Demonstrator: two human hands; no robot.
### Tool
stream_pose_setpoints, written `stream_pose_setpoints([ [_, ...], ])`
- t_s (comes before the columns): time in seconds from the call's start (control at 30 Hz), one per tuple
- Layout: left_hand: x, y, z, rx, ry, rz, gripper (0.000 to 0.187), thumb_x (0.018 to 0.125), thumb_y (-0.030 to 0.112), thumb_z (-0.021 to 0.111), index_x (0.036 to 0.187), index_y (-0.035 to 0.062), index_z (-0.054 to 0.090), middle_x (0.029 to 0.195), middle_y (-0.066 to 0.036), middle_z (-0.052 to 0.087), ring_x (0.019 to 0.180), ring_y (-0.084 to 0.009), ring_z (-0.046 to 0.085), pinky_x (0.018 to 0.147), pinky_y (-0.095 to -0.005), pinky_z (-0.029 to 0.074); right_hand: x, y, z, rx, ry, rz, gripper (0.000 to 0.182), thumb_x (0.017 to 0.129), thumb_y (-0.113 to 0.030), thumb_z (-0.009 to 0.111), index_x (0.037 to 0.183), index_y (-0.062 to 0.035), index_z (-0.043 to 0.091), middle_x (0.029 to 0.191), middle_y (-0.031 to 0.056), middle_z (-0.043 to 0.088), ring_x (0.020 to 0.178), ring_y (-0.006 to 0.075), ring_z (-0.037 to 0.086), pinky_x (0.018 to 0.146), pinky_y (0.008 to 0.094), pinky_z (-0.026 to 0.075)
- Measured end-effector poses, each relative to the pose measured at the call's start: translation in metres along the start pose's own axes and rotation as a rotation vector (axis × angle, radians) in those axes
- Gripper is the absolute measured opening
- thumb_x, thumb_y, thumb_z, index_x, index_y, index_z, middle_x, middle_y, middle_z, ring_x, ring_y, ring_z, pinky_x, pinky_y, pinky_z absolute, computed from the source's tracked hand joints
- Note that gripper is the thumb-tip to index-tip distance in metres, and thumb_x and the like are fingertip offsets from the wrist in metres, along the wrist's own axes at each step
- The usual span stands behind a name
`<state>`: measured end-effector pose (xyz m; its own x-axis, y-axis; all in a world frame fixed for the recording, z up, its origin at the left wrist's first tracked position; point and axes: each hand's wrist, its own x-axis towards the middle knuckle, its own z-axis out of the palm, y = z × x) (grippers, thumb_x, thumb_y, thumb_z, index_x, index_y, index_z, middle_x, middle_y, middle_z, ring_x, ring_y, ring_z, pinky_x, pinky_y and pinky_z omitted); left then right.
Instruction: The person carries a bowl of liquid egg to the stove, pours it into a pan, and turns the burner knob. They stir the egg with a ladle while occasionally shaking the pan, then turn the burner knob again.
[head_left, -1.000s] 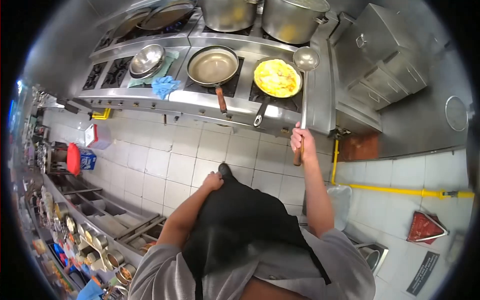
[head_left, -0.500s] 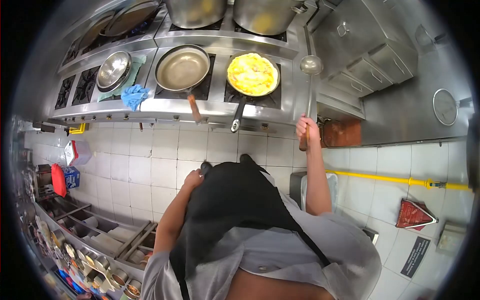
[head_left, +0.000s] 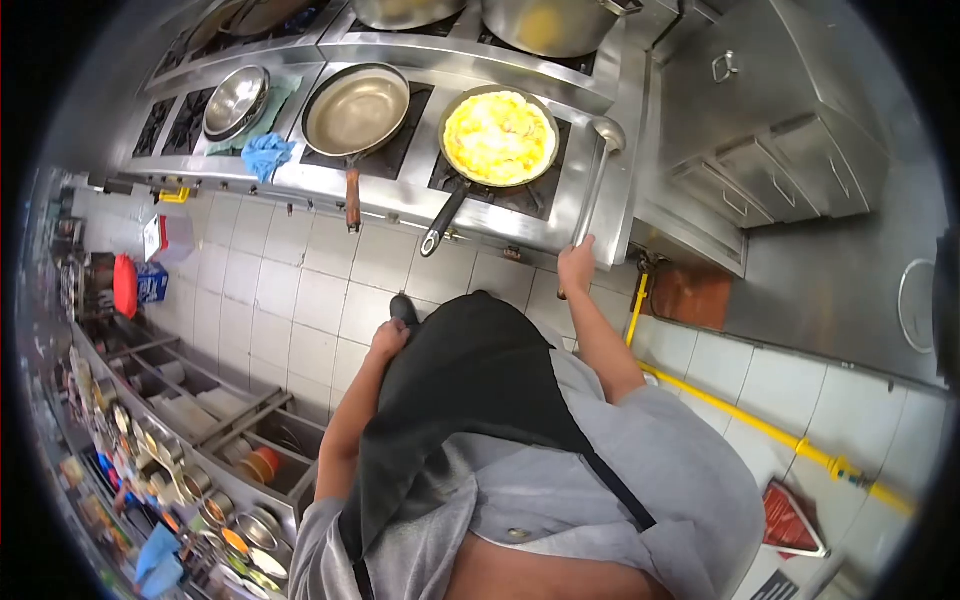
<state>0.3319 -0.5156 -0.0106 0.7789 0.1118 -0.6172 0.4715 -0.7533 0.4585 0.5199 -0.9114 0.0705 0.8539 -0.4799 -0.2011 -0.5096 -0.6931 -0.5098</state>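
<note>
My right hand is closed round the lower end of a long-handled ladle. The ladle's bowl lies over the steel strip at the right of the stove, beside the pan of egg. A thick yellow omelette fills a frying pan on the front right burner, its black handle pointing toward me. My left hand hangs by the black apron at my thigh, fingers curled, with nothing visible in them.
A bare frying pan with a wooden handle sits left of the omelette. Further left are metal bowls and a blue cloth. Large pots stand behind. A yellow pipe runs low on the right. Food containers line the lower left.
My view has turned and shifted. My right hand and the ladle have moved left, and the ladle's bowl is closer to the omelette pan. My left hand stays by the apron.
</note>
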Motion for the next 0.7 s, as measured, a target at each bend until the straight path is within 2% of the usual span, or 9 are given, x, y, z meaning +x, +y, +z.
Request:
stream_pose_setpoints([
  [0.27, -0.034, 0.028, 0.063, -0.114, 0.117, -0.052, 0.024, 0.083, 0.026, 0.064, 0.096, 0.0065, 0.062, 0.093, -0.020, 0.066, 0.093, -0.0374, 0.064, 0.084, -0.0471, 0.051, 0.008, 0.034, 0.010, 0.046, 0.045, -0.226, 0.053, 0.087, -0.020, 0.062, 0.131, -0.0014, 0.040, 0.120, 0.0238, 0.049, 0.109, 0.0393, 0.053, 0.091, 0.0463, 0.044],
  [0.33, -0.047, 0.021, 0.076, -0.161, 0.132, -0.111, 0.023, 0.082, 0.025, 0.064, 0.096, 0.0064, 0.062, 0.093, -0.021, 0.066, 0.093, -0.0379, 0.064, 0.083, -0.0473, 0.051, 0.002, 0.035, 0.014, -0.128, 0.458, -0.496, 0.041, 0.088, -0.018, 0.062, 0.123, -0.0030, 0.047, 0.107, 0.0155, 0.056, 0.096, 0.0359, 0.057, 0.084, 0.0447, 0.047],
  [0.37, -0.051, 0.018, 0.080, -0.187, 0.152, -0.147, 0.022, 0.082, 0.024, 0.064, 0.096, 0.0063, 0.062, 0.093, -0.021, 0.065, 0.092, -0.0383, 0.063, 0.083, -0.0475, 0.051, -0.007, 0.026, 0.009, -0.132, 0.438, -0.524, 0.041, 0.088, -0.018, 0.062, 0.123, -0.0030, 0.047, 0.107, 0.0155, 0.056, 0.096, 0.0359, 0.057, 0.084, 0.0447, 0.047],
  [0.43, -0.064, 0.011, 0.089, -0.218, 0.192, -0.194, 0.022, 0.081, 0.023, 0.064, 0.095, 0.0063, 0.062, 0.092, -0.021, 0.065, 0.091, -0.0387, 0.063, 0.082, -0.0474, 0.051, -0.028, 0.007, 0.007, -0.037, 0.114, -0.837, 0.035, 0.088, -0.018, 0.064, 0.118, -0.0039, 0.053, 0.097, 0.0134, 0.056, 0.088, 0.0317, 0.056, 0.082, 0.0408, 0.047],
  [0.5, -0.081, 0.008, 0.100, -0.255, 0.220, -0.249, 0.021, 0.081, 0.021, 0.064, 0.095, 0.0062, 0.062, 0.092, -0.021, 0.064, 0.091, -0.0390, 0.063, 0.082, -0.0473, 0.051, -0.056, 0.001, 0.042, 0.288, -0.385, -0.741, 0.029, 0.088, -0.020, 0.064, 0.110, -0.0032, 0.058, 0.089, 0.0130, 0.059, 0.083, 0.0260, 0.060, 0.077, 0.0387, 0.048],
  [0.57, -0.089, 0.005, 0.103, -0.298, 0.296, -0.301, 0.021, 0.080, 0.020, 0.064, 0.096, 0.0065, 0.062, 0.092, -0.021, 0.064, 0.092, -0.0397, 0.062, 0.083, -0.0468, 0.051, -0.077, -0.007, 0.077, 0.312, -0.722, -0.646, 0.026, 0.089, -0.021, 0.065, 0.104, -0.0020, 0.058, 0.082, 0.0117, 0.061, 0.070, 0.0203, 0.060, 0.064, 0.0346, 0.049],
  [0.6, -0.094, 0.004, 0.104, -0.324, 0.296, -0.325, 0.021, 0.080, 0.020, 0.064, 0.096, 0.0065, 0.062, 0.092, -0.021, 0.064, 0.092, -0.0397, 0.062, 0.083, -0.0468, 0.051, -0.084, -0.015, 0.093, 0.289, -0.747, -0.657, 0.026, 0.089, -0.021, 0.065, 0.104, -0.0020, 0.058, 0.082, 0.0117, 0.061, 0.070, 0.0203, 0.060, 0.064, 0.0346, 0.049],
  [0.67, -0.103, 0.003, 0.100, -0.371, 0.378, -0.361, 0.021, 0.080, 0.019, 0.064, 0.096, 0.0066, 0.062, 0.093, -0.021, 0.063, 0.093, -0.0403, 0.062, 0.083, -0.0465, 0.050, -0.088, -0.034, 0.126, 0.264, -1.037, -0.296, 0.020, 0.091, -0.016, 0.063, 0.105, -0.0030, 0.059, 0.077, 0.0047, 0.059, 0.065, 0.0149, 0.059, 0.056, 0.0302, 0.049],
  [0.7, -0.109, 0.002, 0.097, -0.427, 0.368, -0.403, 0.021, 0.080, 0.020, 0.064, 0.097, 0.0067, 0.062, 0.096, -0.021, 0.061, 0.093, -0.0402, 0.061, 0.084, -0.0462, 0.050, -0.087, -0.042, 0.142, 0.238, -1.050, -0.298, 0.020, 0.091, -0.016, 0.063, 0.105, -0.0030, 0.059, 0.077, 0.0047, 0.059, 0.065, 0.0149, 0.059, 0.056, 0.0302, 0.049],
])
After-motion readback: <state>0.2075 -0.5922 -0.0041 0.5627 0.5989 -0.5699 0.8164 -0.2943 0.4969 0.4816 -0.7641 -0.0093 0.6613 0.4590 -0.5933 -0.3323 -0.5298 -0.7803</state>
